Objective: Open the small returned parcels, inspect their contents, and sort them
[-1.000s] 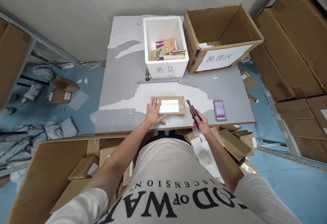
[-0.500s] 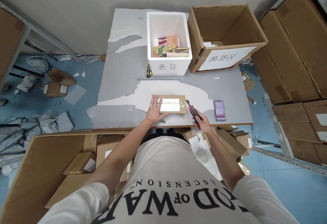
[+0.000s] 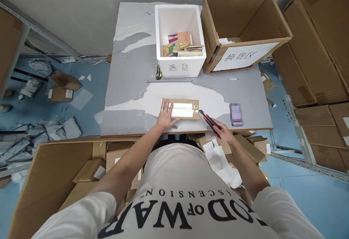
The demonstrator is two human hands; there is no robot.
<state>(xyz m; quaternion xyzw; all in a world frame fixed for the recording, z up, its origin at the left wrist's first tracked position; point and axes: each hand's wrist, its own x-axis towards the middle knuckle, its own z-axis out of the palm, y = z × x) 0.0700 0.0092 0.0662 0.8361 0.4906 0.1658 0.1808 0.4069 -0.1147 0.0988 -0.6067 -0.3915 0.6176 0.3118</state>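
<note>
A small flat cardboard box (image 3: 195, 114) with white labels and clear tape lies near the table's front edge. My left hand (image 3: 164, 117) rests on its left end, fingers stretched flat over the top and the thumb spread along the near side. In my right hand (image 3: 224, 132) is a black and red utility knife (image 3: 210, 123), gripped by its handle. Its tip points up and left, close beside the box's taped right end; whether it touches is too small to tell. A blurred purple item (image 3: 236, 114) lies right of the knife.
Behind stand a white foam box (image 3: 180, 67) holding several books and a large cardboard carton (image 3: 251, 55) with a paper sign. A yellow and black cutter (image 3: 159, 72) lies by the foam box. Below the front edge, an open carton (image 3: 65, 162) holds smaller boxes.
My right hand has shifted slightly right, and the utility knife now lies at a flatter slant. My left hand stays on the box. The whole view has tilted a little.
</note>
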